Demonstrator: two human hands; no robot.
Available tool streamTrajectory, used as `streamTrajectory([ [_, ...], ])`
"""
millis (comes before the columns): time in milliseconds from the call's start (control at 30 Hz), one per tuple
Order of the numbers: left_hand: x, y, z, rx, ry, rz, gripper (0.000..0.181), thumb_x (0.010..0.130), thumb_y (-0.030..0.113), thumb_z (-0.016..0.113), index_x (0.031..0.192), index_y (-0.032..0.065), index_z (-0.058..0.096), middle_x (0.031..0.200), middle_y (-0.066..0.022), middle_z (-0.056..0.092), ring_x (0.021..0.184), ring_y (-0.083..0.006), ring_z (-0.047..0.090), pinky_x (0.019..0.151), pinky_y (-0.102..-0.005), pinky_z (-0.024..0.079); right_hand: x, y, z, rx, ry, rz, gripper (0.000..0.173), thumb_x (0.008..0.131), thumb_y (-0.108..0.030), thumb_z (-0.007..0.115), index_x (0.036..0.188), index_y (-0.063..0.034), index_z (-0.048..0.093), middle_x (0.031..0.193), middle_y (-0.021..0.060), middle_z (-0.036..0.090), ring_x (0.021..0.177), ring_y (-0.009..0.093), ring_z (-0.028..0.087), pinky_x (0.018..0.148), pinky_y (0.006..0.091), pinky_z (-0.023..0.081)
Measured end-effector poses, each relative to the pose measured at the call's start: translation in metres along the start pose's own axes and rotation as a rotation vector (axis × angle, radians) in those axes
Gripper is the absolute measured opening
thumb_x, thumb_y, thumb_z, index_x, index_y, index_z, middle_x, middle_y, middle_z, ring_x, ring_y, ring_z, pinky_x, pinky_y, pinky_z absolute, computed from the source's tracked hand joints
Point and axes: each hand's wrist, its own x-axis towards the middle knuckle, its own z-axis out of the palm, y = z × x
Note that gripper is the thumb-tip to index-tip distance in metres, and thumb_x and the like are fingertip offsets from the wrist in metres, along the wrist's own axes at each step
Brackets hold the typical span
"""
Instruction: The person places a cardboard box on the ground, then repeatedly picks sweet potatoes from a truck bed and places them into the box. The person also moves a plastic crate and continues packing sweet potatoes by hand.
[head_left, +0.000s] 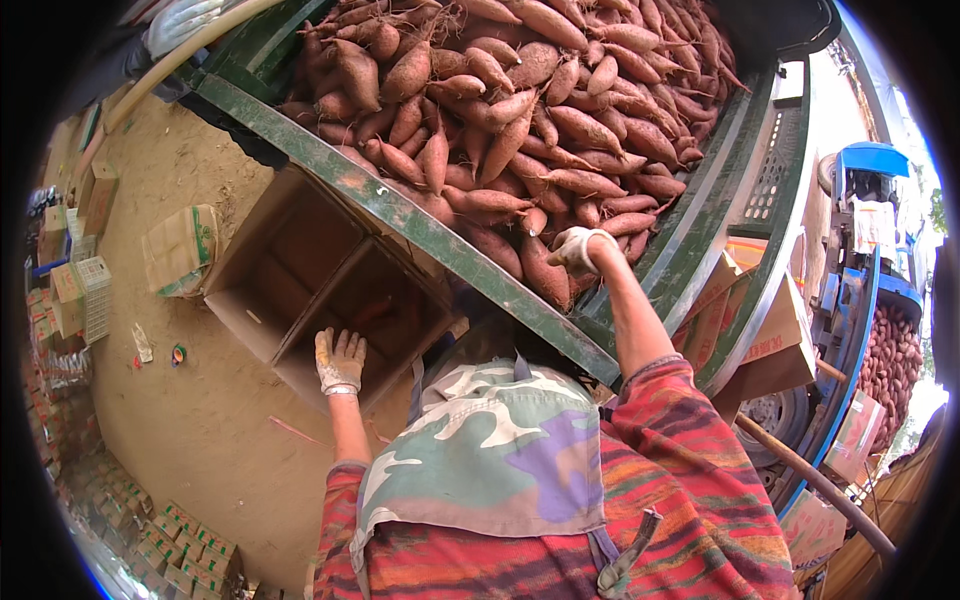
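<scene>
A large heap of sweet potatoes (525, 120) fills a green metal truck bed (405, 225) in front of me. My right hand (577, 249), in a pale work glove, reaches over the bed's rail onto the sweet potatoes near the corner; its fingers touch or lie close to a large one, and whether they grip it is hidden. Below the rail, at the left, stand two open cardboard boxes (289, 281) side by side. My left hand (341, 361), in a dirty glove, is spread with nothing in it over the rim of the nearer box, where something reddish lies in shadow.
A gloved person (176, 30) stands beyond the bed at the upper left. Flattened cardboard (180, 251) and litter lie on the dirt floor. Stacked cartons (184, 551) line the lower left. At the right are cardboard boxes (772, 337), a wooden pole (817, 480) and a blue vehicle (874, 161).
</scene>
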Motion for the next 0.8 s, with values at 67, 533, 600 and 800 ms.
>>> streamTrajectory([
  [67,-0.004,0.01,0.015,0.1,-0.092,0.06,0.073,0.087,0.042,0.066,0.144,0.0093,0.035,0.148,-0.0149,0.033,0.132,-0.0325,0.039,0.109,-0.0461,0.036,0.013,-0.016,0.031,-0.149,0.076,0.114,0.065,0.07,-0.039,0.076,0.119,-0.0008,0.056,0.116,0.0145,0.065,0.101,0.028,0.065,0.083,0.0387,0.054],
  [533,-0.055,0.031,0.154,0.342,-0.429,0.196,0.042,0.093,0.03,0.061,0.128,0.0076,0.055,0.113,-0.009,0.063,0.104,-0.0236,0.062,0.09,-0.0392,0.054,0.033,0.003,0.039,-0.009,0.096,-0.034,0.095,0.057,-0.052,0.084,0.13,-0.0008,0.05,0.128,0.0205,0.058,0.115,0.032,0.058,0.095,0.039,0.048],
  [600,-0.071,0.038,0.162,0.252,-0.521,0.204,0.033,0.096,0.023,0.057,0.125,0.0061,0.056,0.109,-0.0085,0.066,0.1,-0.0222,0.065,0.087,-0.0368,0.057,0.014,0.01,0.009,0.434,-0.219,-0.017,0.092,0.068,-0.049,0.081,0.135,0.0023,0.044,0.134,0.0187,0.053,0.122,0.029,0.052,0.101,0.0378,0.043],
  [800,-0.094,0.05,0.2,0.128,-0.888,0.107,0.039,0.096,0.02,0.056,0.13,0.0003,0.05,0.118,-0.0167,0.063,0.11,-0.0303,0.063,0.093,-0.0433,0.055,-0.053,-0.009,-0.048,1.171,-0.349,-0.564,0.091,0.072,-0.048,0.079,0.137,0.0027,0.042,0.135,0.0182,0.051,0.124,0.028,0.05,0.103,0.0377,0.041],
])
